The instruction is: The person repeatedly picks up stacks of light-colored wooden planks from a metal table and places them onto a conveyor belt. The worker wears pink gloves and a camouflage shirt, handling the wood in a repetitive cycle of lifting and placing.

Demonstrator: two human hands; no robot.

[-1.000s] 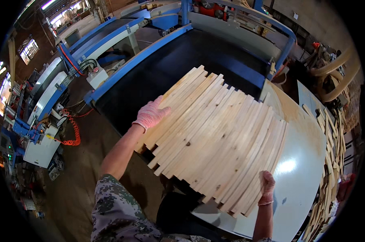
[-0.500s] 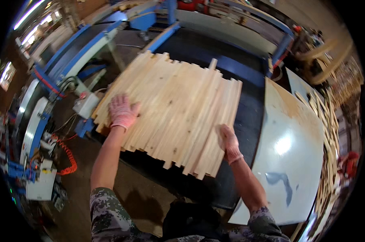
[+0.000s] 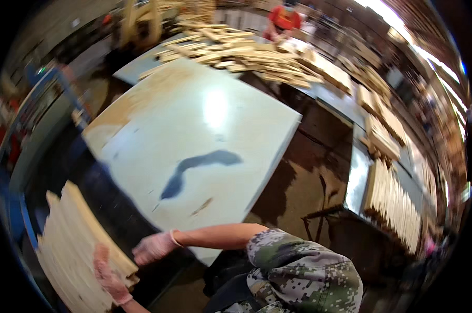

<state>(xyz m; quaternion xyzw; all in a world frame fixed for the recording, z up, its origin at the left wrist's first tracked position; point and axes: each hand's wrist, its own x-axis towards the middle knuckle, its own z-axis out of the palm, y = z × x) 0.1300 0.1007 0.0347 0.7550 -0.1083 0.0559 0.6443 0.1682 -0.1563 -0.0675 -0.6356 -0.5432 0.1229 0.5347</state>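
Observation:
A panel of pale wooden strips [image 3: 71, 245] lies side by side at the lower left, on a black machine bed [image 3: 116, 195]. My left hand [image 3: 110, 279], in a pinkish knit glove, rests at the strips' near right part with its fingers stretched out. Just right of the panel's edge, my right hand [image 3: 155, 248] hangs over the black bed in a like glove, apart from the wood. Its fingers are blurred and partly turned from view, so their closing cannot be made out.
A pale sheet-topped table [image 3: 230, 125] with a dark smear stands right beside the bed. Loose wooden strips [image 3: 236, 52] are heaped beyond it. A person in red [image 3: 285, 21] works at the back. Stacked strips [image 3: 392, 203] line a bench at right. A blue frame [image 3: 16, 130] rises at left.
The view has swung to the right, so the panel now sits at the lower left. My right hand has come off the panel's right edge; my left hand is now near that edge.

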